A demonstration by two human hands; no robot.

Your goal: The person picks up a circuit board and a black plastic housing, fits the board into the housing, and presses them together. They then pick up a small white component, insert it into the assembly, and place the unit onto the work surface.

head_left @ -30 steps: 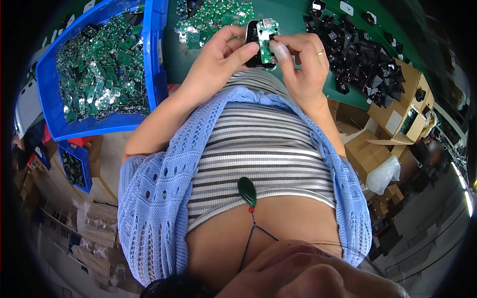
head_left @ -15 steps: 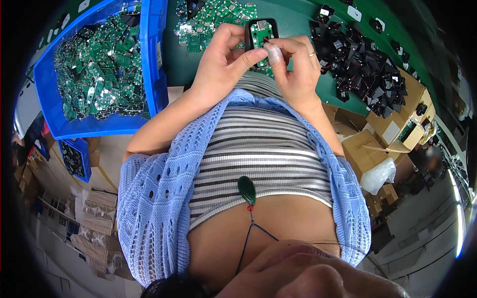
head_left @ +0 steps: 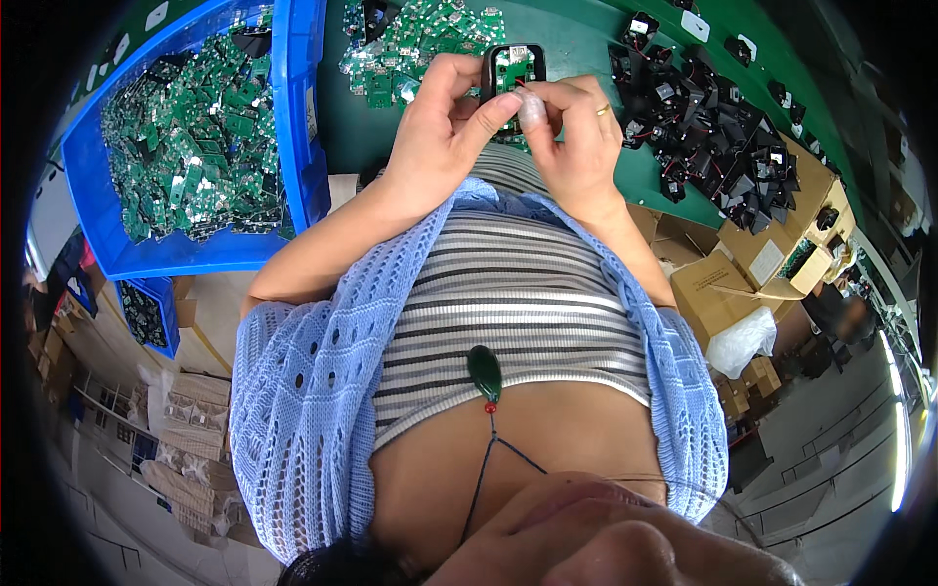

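A small black plastic housing (head_left: pixel 488 78) with a green circuit board (head_left: pixel 516 66) set in it is held upright above the bench. My left hand (head_left: pixel 435 142) grips its left side, thumb laid across the lower part of the board. At the board's lower right, my right hand (head_left: pixel 578 137) has its fingers closed in a pinch; a pale wrap covers one fingertip, and a ring is on another finger. A bit of red wire shows by these fingertips. Whatever the pinch holds is hidden.
A blue bin (head_left: pixel 186 259) full of green circuit boards stands at the left. More loose boards (head_left: pixel 420 49) lie on the green bench (head_left: pixel 576 39) beyond my hands. Black housings with wires (head_left: pixel 718 137) are heaped at the right, beside an open cardboard box (head_left: pixel 772 239).
The housing has shifted slightly down, and the right fingers have drawn a little left and closer to the left thumb. The left hand keeps its grip.
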